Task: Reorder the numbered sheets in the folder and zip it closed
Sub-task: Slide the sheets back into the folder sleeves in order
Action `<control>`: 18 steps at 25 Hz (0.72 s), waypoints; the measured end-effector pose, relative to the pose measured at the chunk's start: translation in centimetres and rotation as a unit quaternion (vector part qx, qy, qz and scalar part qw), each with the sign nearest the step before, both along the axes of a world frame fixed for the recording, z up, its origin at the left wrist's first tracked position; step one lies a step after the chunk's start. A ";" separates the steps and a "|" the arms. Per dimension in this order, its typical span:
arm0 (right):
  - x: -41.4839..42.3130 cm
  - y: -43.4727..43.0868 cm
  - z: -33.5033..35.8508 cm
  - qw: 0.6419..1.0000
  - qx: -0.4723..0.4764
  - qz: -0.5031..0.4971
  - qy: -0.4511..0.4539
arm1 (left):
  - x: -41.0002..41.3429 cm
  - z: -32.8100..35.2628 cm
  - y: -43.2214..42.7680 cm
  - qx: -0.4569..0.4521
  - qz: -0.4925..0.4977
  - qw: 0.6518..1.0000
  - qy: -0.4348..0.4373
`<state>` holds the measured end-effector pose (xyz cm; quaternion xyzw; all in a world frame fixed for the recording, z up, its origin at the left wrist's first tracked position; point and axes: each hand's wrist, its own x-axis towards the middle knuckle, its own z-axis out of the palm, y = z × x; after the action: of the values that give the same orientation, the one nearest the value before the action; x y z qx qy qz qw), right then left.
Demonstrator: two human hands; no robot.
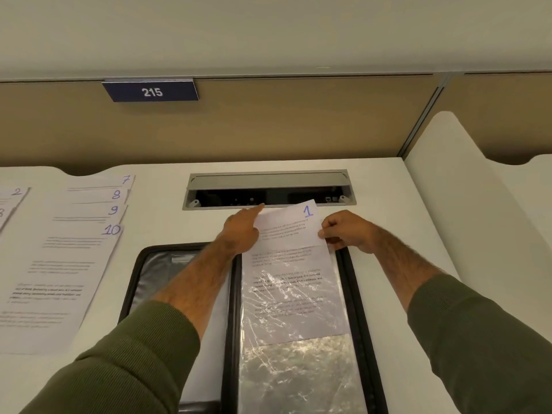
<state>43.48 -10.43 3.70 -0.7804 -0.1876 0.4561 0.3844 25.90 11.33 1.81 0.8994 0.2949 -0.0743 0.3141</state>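
A black zip folder (349, 282) lies open on the white desk in front of me. The sheet numbered 1 (286, 234) sits partway inside a clear plastic sleeve (298, 375) on the folder's right half, its top sticking out. My right hand (346, 231) pinches the sheet's right edge near the top. My left hand (242, 228) rests on the sheet's upper left corner with the index finger stretched out. Sheets numbered 7, 8, 9 and 10 (86, 243) lie fanned on the desk to the left, and sheet 2 (15, 194) lies at the far left edge.
A grey cable box (268, 182) with its lid raised is sunk into the desk just beyond the sheet. A beige partition carries a blue plate marked 215 (150, 91). A white side divider (466, 204) stands on the right.
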 end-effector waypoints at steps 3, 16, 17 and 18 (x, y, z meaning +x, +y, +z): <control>-0.6 -0.4 0.1 0.999 0.028 -0.018 0.026 | -0.1 -0.3 -0.7 -0.001 -0.016 1.000 0.000; -2.6 -0.7 0.5 0.997 0.024 -0.037 -0.056 | -0.5 0.1 -2.2 0.024 -0.041 0.999 0.010; -2.7 -0.6 0.6 0.997 0.014 -0.023 -0.071 | -0.7 0.1 -2.4 0.030 -0.051 0.998 0.013; -2.9 -0.5 0.7 0.996 0.007 -0.008 -0.087 | -1.0 0.0 -2.8 0.032 -0.058 0.998 0.014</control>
<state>40.63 -10.96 4.42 -0.8159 -0.2173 0.3819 0.3758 24.91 8.57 1.81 0.9234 0.2487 -0.0959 0.2763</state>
